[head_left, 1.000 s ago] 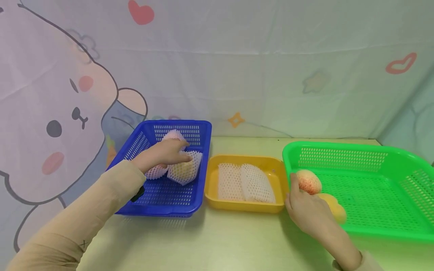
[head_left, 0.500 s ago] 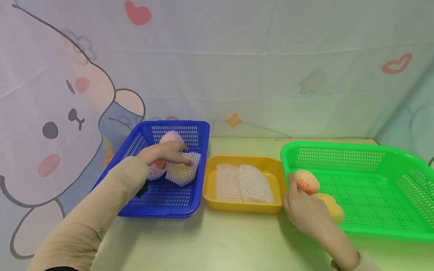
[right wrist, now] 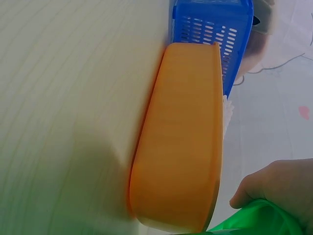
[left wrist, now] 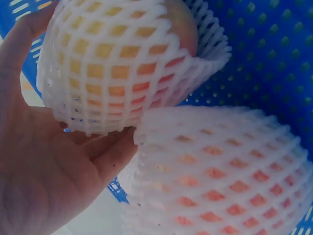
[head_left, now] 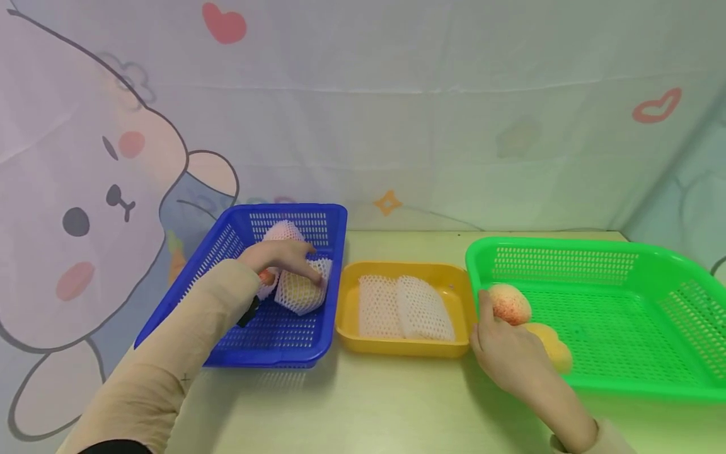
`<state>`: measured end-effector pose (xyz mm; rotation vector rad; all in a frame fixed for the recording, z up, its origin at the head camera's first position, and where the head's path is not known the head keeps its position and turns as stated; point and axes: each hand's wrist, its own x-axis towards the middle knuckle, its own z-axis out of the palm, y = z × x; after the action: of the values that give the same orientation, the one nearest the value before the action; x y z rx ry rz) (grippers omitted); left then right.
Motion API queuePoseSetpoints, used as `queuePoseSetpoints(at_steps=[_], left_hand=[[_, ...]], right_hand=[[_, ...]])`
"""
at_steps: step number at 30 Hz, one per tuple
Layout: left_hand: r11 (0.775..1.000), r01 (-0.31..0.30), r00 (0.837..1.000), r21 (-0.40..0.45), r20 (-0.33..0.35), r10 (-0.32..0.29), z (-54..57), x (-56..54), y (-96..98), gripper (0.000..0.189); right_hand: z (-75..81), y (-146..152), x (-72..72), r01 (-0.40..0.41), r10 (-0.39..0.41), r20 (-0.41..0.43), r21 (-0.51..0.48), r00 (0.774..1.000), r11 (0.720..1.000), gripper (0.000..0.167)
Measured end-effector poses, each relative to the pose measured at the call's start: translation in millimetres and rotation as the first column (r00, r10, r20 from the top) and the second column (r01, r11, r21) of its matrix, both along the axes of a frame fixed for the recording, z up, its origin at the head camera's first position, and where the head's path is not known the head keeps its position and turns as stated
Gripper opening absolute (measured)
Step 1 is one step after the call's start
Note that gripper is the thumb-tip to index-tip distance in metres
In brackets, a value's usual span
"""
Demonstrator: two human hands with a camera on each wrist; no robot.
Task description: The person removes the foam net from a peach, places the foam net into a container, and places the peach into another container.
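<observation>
In the blue basket (head_left: 283, 347), my left hand (head_left: 278, 255) lies over a yellow-and-red fruit (left wrist: 107, 58) in a white foam net. Its thumb touches that net, while the fingers reach behind it, spread rather than closed. Beside it is a pinkish fruit (left wrist: 220, 181), also netted; another netted fruit (head_left: 283, 231) sits behind the hand. My right hand (head_left: 505, 350) grips the left rim of the green basket (head_left: 612, 312), with the thumb on the rim in the right wrist view. Next to it inside lie a red-speckled, peach-like fruit (head_left: 509, 304) and a yellow fruit (head_left: 551, 347).
A shallow yellow tray (head_left: 403, 348) stands between the baskets, with two flat white foam nets (head_left: 422, 309) lying in it. All stand on a pale wooden table (head_left: 391, 403). A printed curtain (head_left: 420, 126) hangs behind.
My left hand has shifted slightly right and nearer over the netted yellow fruit, which stays in place in the basket. The right hand keeps its hold on the green rim.
</observation>
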<state>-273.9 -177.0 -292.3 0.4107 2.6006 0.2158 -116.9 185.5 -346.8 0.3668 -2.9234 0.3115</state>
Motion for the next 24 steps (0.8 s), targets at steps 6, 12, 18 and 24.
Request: queuePoseSetpoints(at_steps=[6,12,18,24], left_hand=[[0.999,0.022,0.999,-0.045,0.031,-0.020,-0.9,-0.2,2.7,0.086],[0.999,-0.029,0.996,-0.032,0.078,0.032,-0.3,2.1,4.9,0.089],[0.996,-0.084,0.988,-0.037,0.126,0.088,-2.4,3.7,5.0,0.096],[0.991,-0.126,0.975,-0.054,0.176,0.134,-4.6,5.2,7.5,0.102]], right_hand=[[-0.1,-1.0,0.2,-0.004,0.004,-0.004,-0.006,1.000,1.000,0.050],[-1.1,-0.2,-0.1,-0.007,0.007,-0.029,0.008,1.000,1.000,0.050],[-1.4,0.2,-0.1,-0.001,0.001,-0.004,0.004,1.000,1.000,0.051],[-1.2,0.1,-0.2,-0.003,0.003,-0.011,0.006,1.000,1.000,0.050]])
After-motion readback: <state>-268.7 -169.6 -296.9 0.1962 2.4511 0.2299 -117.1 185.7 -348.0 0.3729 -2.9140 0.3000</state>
